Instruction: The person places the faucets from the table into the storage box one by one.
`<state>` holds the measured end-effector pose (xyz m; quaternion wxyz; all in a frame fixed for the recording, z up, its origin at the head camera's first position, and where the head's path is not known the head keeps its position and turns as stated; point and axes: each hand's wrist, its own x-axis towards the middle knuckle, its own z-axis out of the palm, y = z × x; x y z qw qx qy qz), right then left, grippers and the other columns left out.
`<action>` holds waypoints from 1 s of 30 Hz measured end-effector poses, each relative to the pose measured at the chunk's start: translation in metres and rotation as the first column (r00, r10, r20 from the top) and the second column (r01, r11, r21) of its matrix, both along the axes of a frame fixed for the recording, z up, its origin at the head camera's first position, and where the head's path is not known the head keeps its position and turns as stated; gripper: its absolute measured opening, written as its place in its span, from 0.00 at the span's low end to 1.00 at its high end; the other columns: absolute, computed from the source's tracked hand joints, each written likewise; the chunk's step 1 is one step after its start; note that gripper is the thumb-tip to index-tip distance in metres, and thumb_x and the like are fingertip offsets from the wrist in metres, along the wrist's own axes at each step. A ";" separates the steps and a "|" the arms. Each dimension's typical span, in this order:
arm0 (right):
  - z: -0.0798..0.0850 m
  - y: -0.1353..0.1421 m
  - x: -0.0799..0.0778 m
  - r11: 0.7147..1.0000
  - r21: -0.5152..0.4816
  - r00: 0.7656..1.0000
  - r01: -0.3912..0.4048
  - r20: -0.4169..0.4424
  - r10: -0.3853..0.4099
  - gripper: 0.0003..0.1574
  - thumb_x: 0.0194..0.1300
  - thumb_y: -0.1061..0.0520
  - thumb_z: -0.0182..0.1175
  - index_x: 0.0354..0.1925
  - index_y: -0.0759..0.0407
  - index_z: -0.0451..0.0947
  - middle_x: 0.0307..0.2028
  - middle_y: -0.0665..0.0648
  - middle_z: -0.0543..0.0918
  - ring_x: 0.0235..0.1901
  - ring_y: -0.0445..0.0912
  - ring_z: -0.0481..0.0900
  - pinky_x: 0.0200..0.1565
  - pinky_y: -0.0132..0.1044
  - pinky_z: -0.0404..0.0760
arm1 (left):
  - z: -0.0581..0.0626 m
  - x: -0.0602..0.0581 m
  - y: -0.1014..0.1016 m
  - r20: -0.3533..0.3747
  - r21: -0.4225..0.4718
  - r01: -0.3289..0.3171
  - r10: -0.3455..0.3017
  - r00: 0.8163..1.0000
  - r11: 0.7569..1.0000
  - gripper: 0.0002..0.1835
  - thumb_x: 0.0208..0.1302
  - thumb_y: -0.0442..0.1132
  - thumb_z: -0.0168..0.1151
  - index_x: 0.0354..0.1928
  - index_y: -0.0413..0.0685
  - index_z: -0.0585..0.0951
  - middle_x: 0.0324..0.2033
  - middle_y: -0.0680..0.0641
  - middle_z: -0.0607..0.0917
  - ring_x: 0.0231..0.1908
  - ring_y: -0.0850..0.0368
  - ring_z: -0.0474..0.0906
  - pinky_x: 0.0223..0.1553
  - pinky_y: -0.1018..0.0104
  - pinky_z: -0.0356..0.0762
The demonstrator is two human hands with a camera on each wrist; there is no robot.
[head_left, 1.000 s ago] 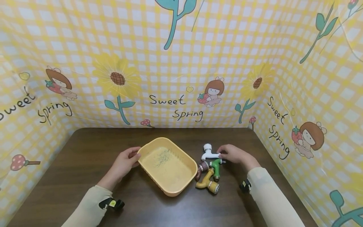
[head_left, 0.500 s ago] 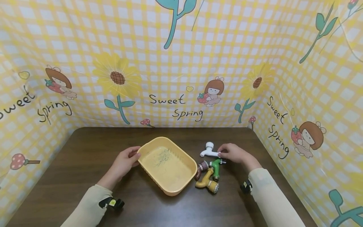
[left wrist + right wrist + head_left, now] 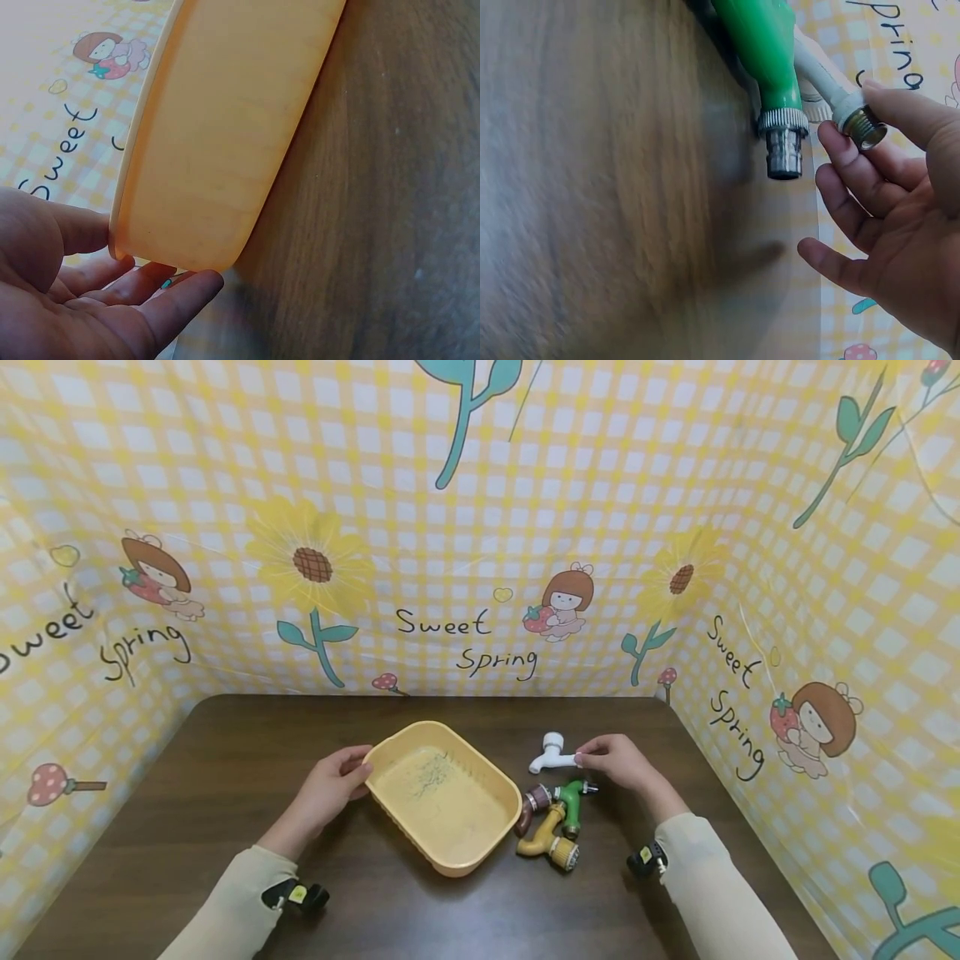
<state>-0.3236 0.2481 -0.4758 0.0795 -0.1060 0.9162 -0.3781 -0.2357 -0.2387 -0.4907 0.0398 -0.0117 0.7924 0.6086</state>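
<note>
A yellow plastic basin sits at the middle of the table, with a patch of dark scribble-like marks inside. My left hand holds its left corner, thumb at the rim; the left wrist view shows fingers against the outer wall. To the right, my right hand pinches a white faucet by its threaded inlet end, between thumb and fingers. Just in front of it are a green faucet, a brown faucet and a yellow faucet, bunched close to the basin's right side.
The dark wooden table is bordered by a yellow checked cloth with printed flowers and lettering at the back and both sides. Black wrist cameras are strapped on the left sleeve and the right sleeve.
My right hand has shifted the white faucet toward the back of the table, away from the green one, turning it slightly. My left hand and the basin have stayed in place.
</note>
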 end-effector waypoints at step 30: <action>0.029 -0.028 0.029 0.977 -0.183 0.985 0.111 -0.108 -0.132 0.19 0.67 0.48 0.71 0.49 0.60 0.86 0.43 0.58 0.89 0.44 0.50 0.83 0.46 0.38 0.81 | -0.001 0.000 -0.001 -0.022 0.016 0.010 -0.010 1.000 1.000 0.25 0.79 0.35 0.53 0.72 0.32 0.66 0.62 0.28 0.77 0.59 0.37 0.79 0.53 0.58 0.85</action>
